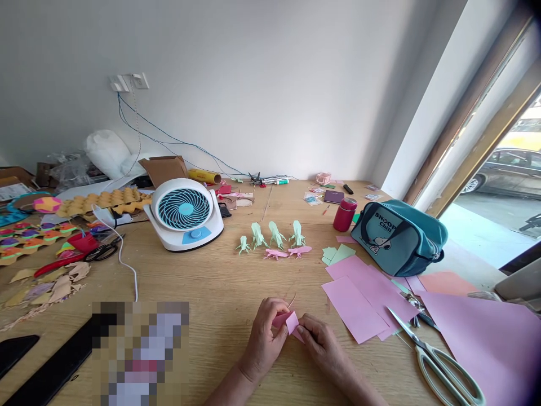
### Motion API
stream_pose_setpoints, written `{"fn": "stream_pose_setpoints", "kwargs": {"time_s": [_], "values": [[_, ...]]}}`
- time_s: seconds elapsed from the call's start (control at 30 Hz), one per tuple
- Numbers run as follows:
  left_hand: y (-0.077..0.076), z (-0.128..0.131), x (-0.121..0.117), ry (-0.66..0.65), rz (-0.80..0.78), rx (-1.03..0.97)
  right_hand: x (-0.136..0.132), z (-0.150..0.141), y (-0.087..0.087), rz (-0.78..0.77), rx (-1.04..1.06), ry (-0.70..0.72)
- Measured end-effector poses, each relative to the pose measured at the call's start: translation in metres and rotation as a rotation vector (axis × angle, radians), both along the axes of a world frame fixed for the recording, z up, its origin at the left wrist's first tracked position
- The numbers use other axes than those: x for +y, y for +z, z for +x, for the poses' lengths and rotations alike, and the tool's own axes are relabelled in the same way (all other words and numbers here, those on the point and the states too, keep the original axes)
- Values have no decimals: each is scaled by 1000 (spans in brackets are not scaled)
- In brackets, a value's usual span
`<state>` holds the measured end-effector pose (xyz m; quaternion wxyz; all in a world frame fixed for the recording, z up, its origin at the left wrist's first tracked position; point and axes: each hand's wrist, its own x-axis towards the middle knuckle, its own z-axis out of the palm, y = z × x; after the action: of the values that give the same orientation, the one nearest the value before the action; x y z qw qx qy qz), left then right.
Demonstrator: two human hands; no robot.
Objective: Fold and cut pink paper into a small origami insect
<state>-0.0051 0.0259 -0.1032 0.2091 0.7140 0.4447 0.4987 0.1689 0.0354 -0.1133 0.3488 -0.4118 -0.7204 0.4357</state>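
Pinching one small piece of folded pink paper (pixel 292 322) from both sides, the two hands meet just in from the near edge of the tabletop (pixel 203 293), around its middle. From where I stand, the left hand (pixel 265 337) has it between thumb and fingers, and the right hand (pixel 320 337) grips its right-hand end. If those grips pull against each other, I'd expect a crease to run crooked or the thin paper to tear. Farther in, four pale green insect-like figures (pixel 275 234) stand behind two pink ones (pixel 276 255); their spindly legs look easy to crush if a forearm reached across. Toward the right edge, the scissors (pixel 435 361) lie with their blades over the loose pink sheets (pixel 357 310), so tugging a sheet there might snag it. The fan (pixel 186 210), beyond the hands to the left, could scatter light scraps if running; I can't tell whether it is.
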Motion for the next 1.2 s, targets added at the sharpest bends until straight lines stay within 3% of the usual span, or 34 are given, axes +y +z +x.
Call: {"fn": "stream_pose_setpoints", "kwargs": {"time_s": [0.47, 0.77, 0.93, 1.07, 1.2], "values": [[-2, -2, 1, -69, -73, 18, -2, -1, 5, 10, 4, 7], [3, -6, 6, -123, -258, -69, -4, 2, 13, 9, 33, 30], [1, -7, 7, -144, -301, -69, -4, 3, 6, -6, 29, -9], [5, -6, 6, -145, -309, -62, -3, 5, 3, -3, 43, -56], [11, -4, 4, -191, -313, -51, -3, 6, 9, -25, 71, -15]]}}
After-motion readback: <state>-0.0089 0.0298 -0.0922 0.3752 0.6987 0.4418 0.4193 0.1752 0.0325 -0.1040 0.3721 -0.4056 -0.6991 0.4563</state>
